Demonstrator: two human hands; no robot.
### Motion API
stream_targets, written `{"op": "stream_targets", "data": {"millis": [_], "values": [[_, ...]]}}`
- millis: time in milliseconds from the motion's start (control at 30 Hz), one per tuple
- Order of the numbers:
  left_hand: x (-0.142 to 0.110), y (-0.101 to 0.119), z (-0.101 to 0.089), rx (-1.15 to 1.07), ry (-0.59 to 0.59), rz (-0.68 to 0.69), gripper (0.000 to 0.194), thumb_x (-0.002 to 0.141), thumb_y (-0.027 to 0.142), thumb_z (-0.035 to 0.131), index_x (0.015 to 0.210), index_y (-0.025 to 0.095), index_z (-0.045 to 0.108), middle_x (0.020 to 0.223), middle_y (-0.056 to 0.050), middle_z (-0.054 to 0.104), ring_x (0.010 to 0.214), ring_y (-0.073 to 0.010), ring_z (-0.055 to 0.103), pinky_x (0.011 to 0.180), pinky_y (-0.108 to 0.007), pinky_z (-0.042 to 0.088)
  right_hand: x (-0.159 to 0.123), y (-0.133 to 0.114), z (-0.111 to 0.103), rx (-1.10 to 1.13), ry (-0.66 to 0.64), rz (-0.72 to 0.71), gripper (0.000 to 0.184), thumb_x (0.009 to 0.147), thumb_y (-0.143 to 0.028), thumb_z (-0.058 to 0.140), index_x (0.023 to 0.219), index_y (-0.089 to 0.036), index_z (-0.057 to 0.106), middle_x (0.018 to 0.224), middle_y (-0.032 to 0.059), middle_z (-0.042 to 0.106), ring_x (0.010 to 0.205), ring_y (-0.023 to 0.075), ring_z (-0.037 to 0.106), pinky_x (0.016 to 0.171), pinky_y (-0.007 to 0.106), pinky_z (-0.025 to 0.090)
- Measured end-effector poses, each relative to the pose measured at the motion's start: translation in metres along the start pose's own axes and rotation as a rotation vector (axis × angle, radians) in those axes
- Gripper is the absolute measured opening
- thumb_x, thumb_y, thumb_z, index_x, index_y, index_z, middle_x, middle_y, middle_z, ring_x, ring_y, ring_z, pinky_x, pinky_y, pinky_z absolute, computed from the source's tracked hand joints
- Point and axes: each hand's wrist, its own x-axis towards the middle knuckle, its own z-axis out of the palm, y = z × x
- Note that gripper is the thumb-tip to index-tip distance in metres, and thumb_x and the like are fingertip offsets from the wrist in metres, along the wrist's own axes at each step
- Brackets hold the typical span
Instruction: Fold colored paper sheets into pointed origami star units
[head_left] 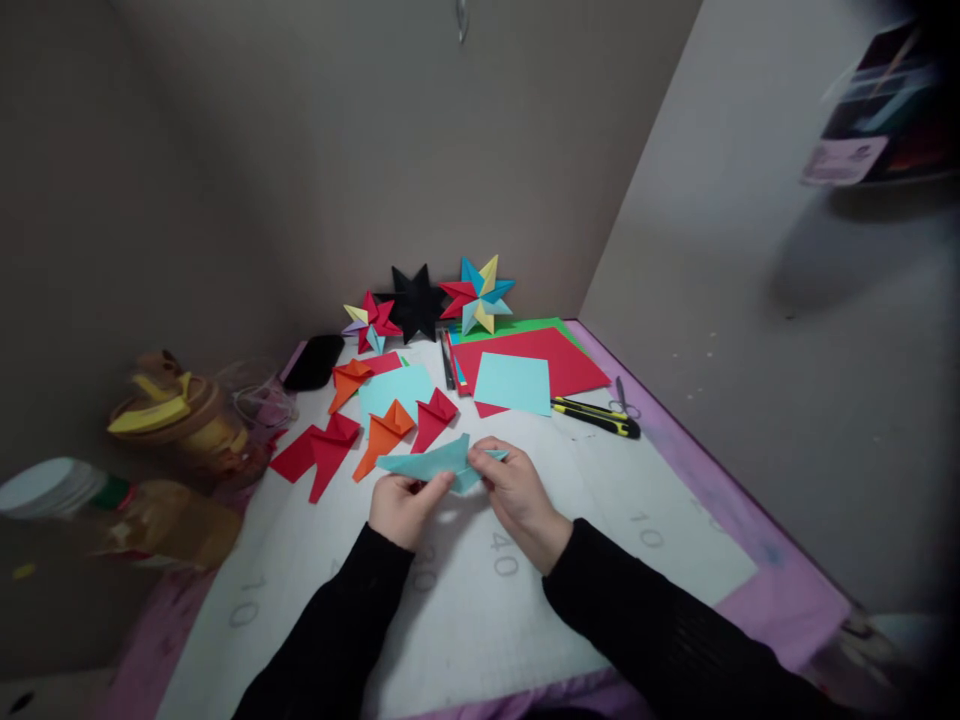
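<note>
Head view: light-blue folded paper (424, 462) over white counter (525, 630), nearer than orange folded piece (389, 428). Folding apparently underway; next move likely calls for steady grip, firm crease. Left hand (401, 510), right hand (519, 490) angled inward, fingers of both pinching paper; black-sleeved forearms (341, 610) spread wide.

My L hand (405, 508) & R hand (523, 498) have the paper (426, 464) btwn them, over the mat (600, 500). From it, folded units (388, 430) sit approx. 9–12 o'clock, stars (418, 303) behind at 11–12, square (512, 383) atop sheets (574, 365) at 1–2, cutter (606, 420) 2–3, jar (184, 518) 9.
</note>
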Motion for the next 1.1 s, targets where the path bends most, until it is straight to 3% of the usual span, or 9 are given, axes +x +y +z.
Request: {"op": "stream_targets", "data": {"millis": [133,300,433,533,667,833,1100], "values": [[0.002,0.004,-0.011,0.018,0.141,-0.033,0.030,0.061,0.041,0.071,0.064,0.012,0.072,0.066,-0.006,0.071,0.068,-0.0234,0.064,0.063,-0.028,0.049,0.010,-0.006,-0.016,-0.084,0.041,-0.049,0.018,0.066,-0.029,0.071,0.059,-0.017,0.059,0.056,-0.0038,0.050,0.056,0.0102,0.042,0.057,0.025,0.034],[0.009,0.006,-0.027,-0.033,0.302,-0.049,0.029,0.060,0.041,0.072,0.070,0.013,0.073,0.071,-0.004,0.072,0.075,-0.0232,0.065,0.071,-0.029,0.048,0.022,-0.014,-0.033,-0.240,0.131,-0.188,0.019,0.073,-0.034,0.065,0.066,-0.018,0.058,0.062,-0.0029,0.050,0.059,0.0111,0.043,0.057,0.024,0.034],[0.007,0.003,-0.018,0.110,0.161,0.028,0.030,0.060,0.042,0.069,0.049,0.015,0.064,0.051,-0.001,0.062,0.055,-0.0179,0.057,0.053,-0.025,0.041,0.013,-0.016,-0.023,-0.397,-0.087,-0.231,0.023,0.075,-0.034,0.064,0.093,-0.021,0.061,0.089,0.0027,0.058,0.080,0.0157,0.054,0.068,0.026,0.041],[0.003,0.002,-0.010,0.199,0.050,0.118,0.036,0.061,0.040,0.069,0.040,0.016,0.052,0.040,0.003,0.047,0.043,-0.0110,0.043,0.045,-0.023,0.031,0.003,-0.018,-0.012,-0.629,-0.227,-0.297,0.010,0.075,-0.028,0.064,0.074,-0.018,0.062,0.085,0.0031,0.056,0.083,0.0170,0.054,0.073,0.028,0.041],[0.005,0.003,-0.008,0.173,-0.040,0.184,0.026,0.066,0.039,0.065,0.057,0.015,0.061,0.051,0.001,0.055,0.047,-0.0114,0.046,0.046,-0.022,0.034,-0.001,-0.018,-0.007,-0.726,-0.274,-0.335,0.018,0.078,-0.023,0.060,0.062,-0.018,0.055,0.075,0.0009,0.053,0.074,0.0146,0.052,0.070,0.027,0.040],[0.007,0.002,-0.012,0.115,0.033,0.118,0.029,0.066,0.041,0.067,0.056,0.014,0.063,0.057,-0.004,0.064,0.057,-0.0181,0.059,0.052,-0.025,0.044,0.000,-0.020,-0.008,-0.723,-0.287,-0.316,0.016,0.079,-0.022,0.059,0.064,-0.018,0.056,0.074,0.0006,0.055,0.074,0.0141,0.054,0.071,0.026,0.041],[0.010,0.009,-0.027,-0.008,0.135,0.013,0.030,0.061,0.040,0.073,0.073,0.012,0.073,0.078,-0.010,0.074,0.079,-0.0284,0.067,0.073,-0.035,0.052,0.012,-0.024,-0.022,-0.675,-0.219,-0.223,0.016,0.077,-0.027,0.060,0.065,-0.018,0.057,0.071,-0.0001,0.055,0.070,0.0142,0.052,0.068,0.027,0.040]]}}
